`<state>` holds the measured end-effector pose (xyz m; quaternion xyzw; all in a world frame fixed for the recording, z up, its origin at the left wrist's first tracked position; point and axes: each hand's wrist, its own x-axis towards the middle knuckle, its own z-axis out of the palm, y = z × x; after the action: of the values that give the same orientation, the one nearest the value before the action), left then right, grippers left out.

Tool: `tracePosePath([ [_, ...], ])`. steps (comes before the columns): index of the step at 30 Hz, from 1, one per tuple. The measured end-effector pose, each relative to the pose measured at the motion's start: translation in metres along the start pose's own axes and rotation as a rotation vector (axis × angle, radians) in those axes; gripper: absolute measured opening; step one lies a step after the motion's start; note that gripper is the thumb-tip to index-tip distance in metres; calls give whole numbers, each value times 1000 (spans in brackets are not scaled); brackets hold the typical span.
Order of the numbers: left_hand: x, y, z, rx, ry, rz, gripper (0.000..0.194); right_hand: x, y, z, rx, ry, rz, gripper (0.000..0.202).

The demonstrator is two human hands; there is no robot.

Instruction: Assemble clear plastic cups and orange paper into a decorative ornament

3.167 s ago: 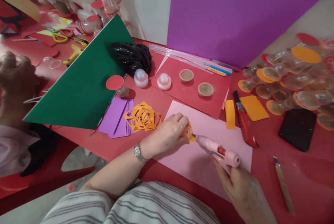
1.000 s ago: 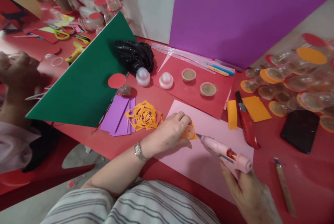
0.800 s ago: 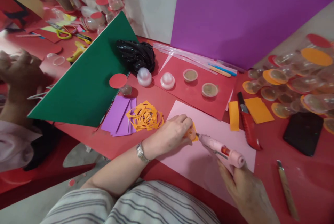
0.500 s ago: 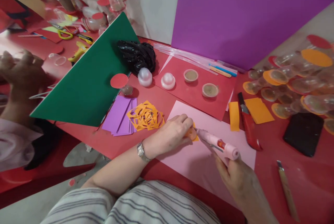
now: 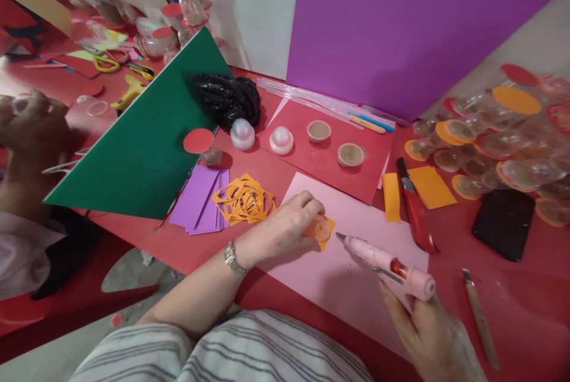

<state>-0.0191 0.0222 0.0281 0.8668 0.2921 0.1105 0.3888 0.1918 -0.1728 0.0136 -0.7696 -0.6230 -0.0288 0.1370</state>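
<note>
Your left hand (image 5: 291, 221) holds the cup (image 5: 321, 229) on orange paper (image 5: 323, 246); your right hand (image 5: 434, 334) grips the glue gun (image 5: 378, 257), tip just right of the cup, body slanting near-right.

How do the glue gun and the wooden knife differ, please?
The glue gun is pink and bulky, while the knife is slim with a brown handle. The glue gun is held in the right hand; the knife lies on the table, untouched. The glue gun's tip points toward the orange square at the left hand; the knife's points away from the person. Both have metallic-looking tips.
</note>
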Motion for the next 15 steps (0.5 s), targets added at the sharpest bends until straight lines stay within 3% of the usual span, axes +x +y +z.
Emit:
tracePosePath([
  [2, 1, 2, 1, 44, 2, -33, 49, 3, -2, 3, -6, 26, -49, 64],
  [8, 3, 7, 5, 91, -33, -17, 22, 13, 4, 15, -13, 3, -163, 60],
  [15, 3, 5, 8, 101, -32, -11, 20, 31, 6, 23, 43, -24, -272, 49],
])
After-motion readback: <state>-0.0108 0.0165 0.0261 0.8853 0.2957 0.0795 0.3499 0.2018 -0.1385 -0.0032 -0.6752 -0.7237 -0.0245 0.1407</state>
